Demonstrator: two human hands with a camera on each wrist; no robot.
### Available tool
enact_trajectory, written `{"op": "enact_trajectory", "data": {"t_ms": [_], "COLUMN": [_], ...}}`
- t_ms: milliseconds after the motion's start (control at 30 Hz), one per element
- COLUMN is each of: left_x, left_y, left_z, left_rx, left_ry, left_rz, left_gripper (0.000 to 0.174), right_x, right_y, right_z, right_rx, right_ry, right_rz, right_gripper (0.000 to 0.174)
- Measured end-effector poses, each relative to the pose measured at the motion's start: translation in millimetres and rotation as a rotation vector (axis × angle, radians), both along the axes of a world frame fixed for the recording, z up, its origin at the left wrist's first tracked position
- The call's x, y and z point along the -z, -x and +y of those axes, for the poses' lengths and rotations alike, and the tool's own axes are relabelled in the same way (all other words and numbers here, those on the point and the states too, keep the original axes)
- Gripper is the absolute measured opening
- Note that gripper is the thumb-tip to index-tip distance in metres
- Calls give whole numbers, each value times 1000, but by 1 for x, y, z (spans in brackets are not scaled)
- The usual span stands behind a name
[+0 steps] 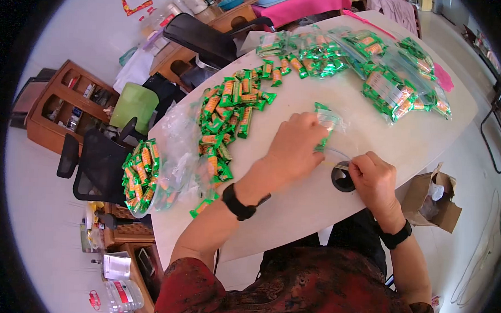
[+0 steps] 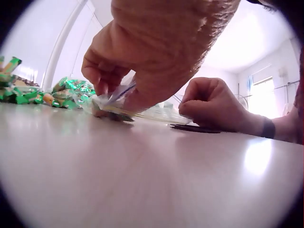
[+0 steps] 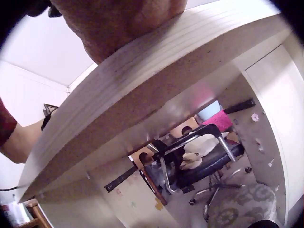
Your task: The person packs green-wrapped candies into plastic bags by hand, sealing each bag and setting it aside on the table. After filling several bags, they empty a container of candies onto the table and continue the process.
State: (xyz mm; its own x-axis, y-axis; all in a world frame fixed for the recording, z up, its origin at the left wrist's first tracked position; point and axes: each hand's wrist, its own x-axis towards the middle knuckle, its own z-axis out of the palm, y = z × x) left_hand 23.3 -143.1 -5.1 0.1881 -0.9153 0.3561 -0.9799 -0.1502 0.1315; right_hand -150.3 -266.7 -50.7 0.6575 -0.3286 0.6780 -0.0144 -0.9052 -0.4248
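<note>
My left hand (image 1: 295, 141) reaches over the table to a clear zip bag (image 1: 344, 125), its fingers curled at the bag. Green-and-yellow snack packets (image 1: 325, 108) show through the plastic by its fingertips. In the left wrist view, the bag's blue zip strip (image 2: 121, 93) runs between thumb and fingers, partly hidden by the hand. My right hand (image 1: 374, 177) pinches the near edge of this bag, close over a black round disc (image 1: 343, 182) in the tabletop. The right wrist view catches only part of the right hand (image 3: 123, 23) above the table edge.
Loose snack packets (image 1: 224, 108) lie heaped left of my left hand. Beside them, a large clear bag (image 1: 176, 148) of packets hangs over the left edge. Several filled bags (image 1: 388, 89) lie at the far right. A cardboard box (image 1: 444, 204) stands on the floor, right.
</note>
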Motion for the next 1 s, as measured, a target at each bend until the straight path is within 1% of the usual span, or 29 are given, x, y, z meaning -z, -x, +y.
{"op": "enact_trajectory", "data": {"t_ms": [33, 100, 167, 233, 267, 333, 367, 433, 467, 533, 567, 633, 667, 733, 767, 833, 1000], "left_x": [-5, -4, -19, -5, 5, 17, 21, 19, 17, 1, -6, -18, -24, -31, -30, -27, -23], "left_y": [-8, -38, -45, -56, -59, -57, -56, -47, -39, -15, -1, 28, 41, 63, 68, 75, 70], "left_z": [8, 32, 41, 48, 51, 59, 61, 63, 66, 71, 75, 83, 85, 84, 80, 69, 38], "left_rx": [66, -101, -566, -753, -739, -624, -614, -478, -472, -415, -406, -248, -240, -28, -30, 87, 49], "left_ry": [79, 51, -258, -420, -419, -334, -330, -238, -235, -220, -222, -170, -174, -204, -204, -268, -281], "left_rz": [123, 147, -54, -39, -29, -276, -271, -167, -163, 124, 123, 225, 229, 290, 292, 247, 133], "left_gripper": [29, 27, 23, 20, 20, 15, 15, 20, 20, 23, 23, 29, 29, 31, 31, 34, 35], "right_x": [1, 1, 1, 2, 1, 0, 0, 2, 4, 4, 4, 3, 3, 3, 3, 3, 3], "right_y": [-1, 0, 0, 2, 1, 1, 1, 1, 0, -1, -1, -1, -1, 0, 0, -1, 0], "right_z": [1, 0, -1, -1, -1, -1, -1, 0, -1, -1, -1, -2, -2, -1, -1, 0, 0], "right_rx": [-3, -4, 4, 14, 5, 7, 6, 12, 18, 33, 27, 31, 30, 24, 27, 28, 46], "right_ry": [-3, 2, 11, 26, 16, 11, 7, 7, 9, 9, 6, 0, 7, 13, 0, -14, -9], "right_rz": [-4, -11, 4, 31, 19, 10, 13, 21, 12, 3, 2, 6, 8, 14, 14, 11, 6], "right_gripper": [15, 15, 15, 15, 16, 16, 15, 15, 14, 14, 14, 14, 13, 13, 12, 12, 12]}}
